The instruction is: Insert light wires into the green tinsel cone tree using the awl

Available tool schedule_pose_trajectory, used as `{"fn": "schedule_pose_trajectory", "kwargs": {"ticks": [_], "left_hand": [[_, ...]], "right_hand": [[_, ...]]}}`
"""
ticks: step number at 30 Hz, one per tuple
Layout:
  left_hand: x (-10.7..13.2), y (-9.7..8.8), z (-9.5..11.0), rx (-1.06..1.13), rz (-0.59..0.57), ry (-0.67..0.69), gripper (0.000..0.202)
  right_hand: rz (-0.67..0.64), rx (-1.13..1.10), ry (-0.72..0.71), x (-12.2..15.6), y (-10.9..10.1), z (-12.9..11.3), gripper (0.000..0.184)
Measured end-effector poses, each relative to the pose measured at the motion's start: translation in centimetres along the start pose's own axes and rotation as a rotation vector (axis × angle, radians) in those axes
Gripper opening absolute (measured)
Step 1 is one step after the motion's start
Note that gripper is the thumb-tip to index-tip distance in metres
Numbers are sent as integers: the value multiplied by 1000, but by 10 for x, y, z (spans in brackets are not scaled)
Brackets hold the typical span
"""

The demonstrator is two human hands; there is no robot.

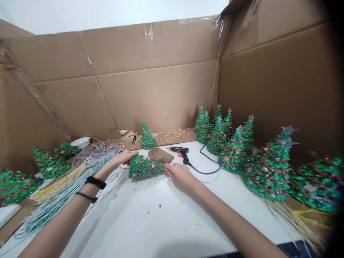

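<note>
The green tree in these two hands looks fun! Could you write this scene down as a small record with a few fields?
Left hand: holding one end of the tree
Right hand: holding the other end
Held item: green tree, lying on its side, with red bands
Nearest tool: glue gun, lying just beyond the hands
Left side: bundle of wires
Right side: group of green trees, some with silver stars
Surface: white table
Backdrop: cardboard wall
</note>
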State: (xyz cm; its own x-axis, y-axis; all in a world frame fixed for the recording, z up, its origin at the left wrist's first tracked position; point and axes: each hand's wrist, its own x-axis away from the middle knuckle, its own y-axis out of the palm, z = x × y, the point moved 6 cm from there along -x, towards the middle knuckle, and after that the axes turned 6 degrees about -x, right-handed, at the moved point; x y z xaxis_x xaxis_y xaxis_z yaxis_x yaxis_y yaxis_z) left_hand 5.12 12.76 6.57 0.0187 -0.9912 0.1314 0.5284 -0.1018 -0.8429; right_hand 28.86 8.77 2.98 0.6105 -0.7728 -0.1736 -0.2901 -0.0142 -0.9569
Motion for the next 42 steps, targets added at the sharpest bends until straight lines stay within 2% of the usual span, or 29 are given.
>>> {"fn": "schedule_pose_trajectory", "kwargs": {"ticks": [2, 4, 7, 10, 12, 15, 18, 20, 24, 30, 33, 38, 42], "left_hand": [[-7, -7, 0, -82, 11, -72, 56], [-5, -16, 0, -186, 109, -141, 58], [11, -21, 9, -296, 290, -79, 56], [28, -3, 12, -354, 353, 66, 42], [36, 14, 5, -386, 384, 114, 34], [43, 33, -7, -354, 495, 196, 32], [48, 40, -16, -256, 625, 236, 31], [52, 42, -18, -211, 693, 246, 38], [50, 49, -16, -161, 670, 299, 48], [44, 59, -21, -39, 646, 348, 48], [48, 61, -15, 0, 622, 369, 50], [60, 58, -2, 125, 622, 332, 47], [65, 53, 0, 173, 636, 307, 45]], "right_hand": [[-13, -1, 6, -1, 2, 1, 30], [-23, -3, 37, -2, 5, 4, 29], [-11, -5, 97, -5, 8, 11, 29], [26, -18, 134, -7, 10, 17, 28], [52, -37, 163, -7, 10, 20, 27], [73, -52, 197, -7, 10, 24, 27], [64, -37, 195, -8, 11, 24, 28], [56, -20, 192, -8, 11, 23, 30], [43, 9, 178, -9, 12, 18, 32], [51, 83, 137, -10, 15, 16, 31], [50, 108, 104, -10, 16, 15, 29], [76, 131, 134, -10, 15, 15, 27], [114, 136, 172, -10, 13, 18, 24]]}}
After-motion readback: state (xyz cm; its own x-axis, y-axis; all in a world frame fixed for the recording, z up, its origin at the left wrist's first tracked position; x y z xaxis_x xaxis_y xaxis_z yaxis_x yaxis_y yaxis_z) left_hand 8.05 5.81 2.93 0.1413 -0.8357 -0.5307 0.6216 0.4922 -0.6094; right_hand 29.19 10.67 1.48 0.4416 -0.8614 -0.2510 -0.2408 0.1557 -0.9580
